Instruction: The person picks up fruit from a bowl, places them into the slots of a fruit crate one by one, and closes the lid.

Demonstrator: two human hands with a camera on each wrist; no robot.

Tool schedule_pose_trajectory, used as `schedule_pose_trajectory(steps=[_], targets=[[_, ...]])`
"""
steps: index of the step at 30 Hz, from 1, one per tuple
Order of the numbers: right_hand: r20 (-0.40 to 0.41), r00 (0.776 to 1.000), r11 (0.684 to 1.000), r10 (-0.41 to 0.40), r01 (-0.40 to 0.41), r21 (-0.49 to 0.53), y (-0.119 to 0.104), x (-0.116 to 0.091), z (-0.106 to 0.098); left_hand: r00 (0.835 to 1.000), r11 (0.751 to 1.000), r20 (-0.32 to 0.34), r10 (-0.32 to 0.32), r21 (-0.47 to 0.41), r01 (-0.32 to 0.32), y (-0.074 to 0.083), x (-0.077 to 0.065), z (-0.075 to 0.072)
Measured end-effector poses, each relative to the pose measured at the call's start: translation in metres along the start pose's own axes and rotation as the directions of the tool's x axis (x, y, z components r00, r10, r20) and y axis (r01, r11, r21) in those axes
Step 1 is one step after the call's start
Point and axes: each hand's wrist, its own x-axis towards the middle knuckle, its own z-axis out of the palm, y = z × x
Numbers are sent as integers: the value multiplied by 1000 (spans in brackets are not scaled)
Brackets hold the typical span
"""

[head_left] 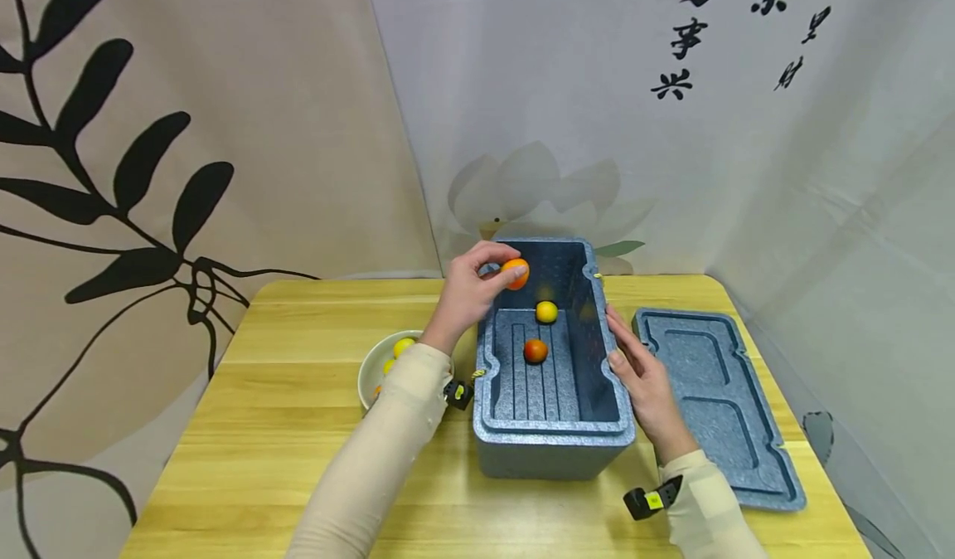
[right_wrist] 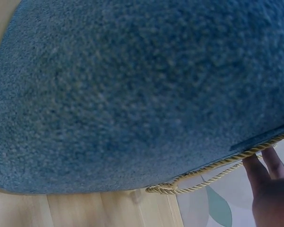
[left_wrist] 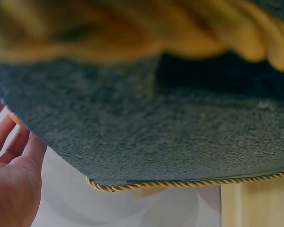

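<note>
My left hand (head_left: 472,287) pinches an orange (head_left: 516,275) between thumb and fingers, over the far left part of a grey-blue foam box (head_left: 552,433). Inside the box, a yellow fruit (head_left: 546,312) and a red-orange fruit (head_left: 535,351) lie on the ribbed floor. Against the box's right outer wall rests my right hand (head_left: 647,381), its fingers fairly straight along the rim. The left wrist view shows the box's side wall and a twisted cord (left_wrist: 189,183); part of the orange is hidden there. The right wrist view is mostly filled by the other wall.
Left of the box stands a pale bowl (head_left: 370,368) with yellow and orange fruits, partly covered by my left forearm. The matching foam lid (head_left: 716,393) lies on the wooden table (head_left: 283,426) to the right. A printed cloth hangs behind.
</note>
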Motion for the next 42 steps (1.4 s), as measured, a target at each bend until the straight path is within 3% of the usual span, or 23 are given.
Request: schedule_pose_trajectory(steps=[10, 18, 23, 30, 32, 38, 42], targets=[[0, 1000, 1000, -3, 3, -8, 0, 1, 2, 1000, 1000, 21, -19, 7, 18, -4, 2, 1], [1, 1000, 1000, -8, 8, -8, 2, 2, 5, 999, 1000, -28, -15, -2, 15, -10, -3, -3], [10, 1000, 1000, -27, 27, 11, 0, 1, 4, 999, 997, -50, 16, -69, -20, -8, -13, -8], [32, 999, 999, -42, 41, 20, -1, 1, 1, 996, 994, -79, 50, -97, -57, 15, -31, -17], [31, 999, 999, -32, 32, 19, -1, 1, 1, 995, 993, -91, 51, -99, -60, 15, -35, -20], [30, 1000, 1000, 3, -2, -4, -2, 0, -1, 990, 986, -138, 24, -161, -47, 12, -48, -28], [57, 998, 1000, 3, -2, -6, -3, 0, -4, 987, 983, -155, -33, -184, 4, 5, -57, -33]])
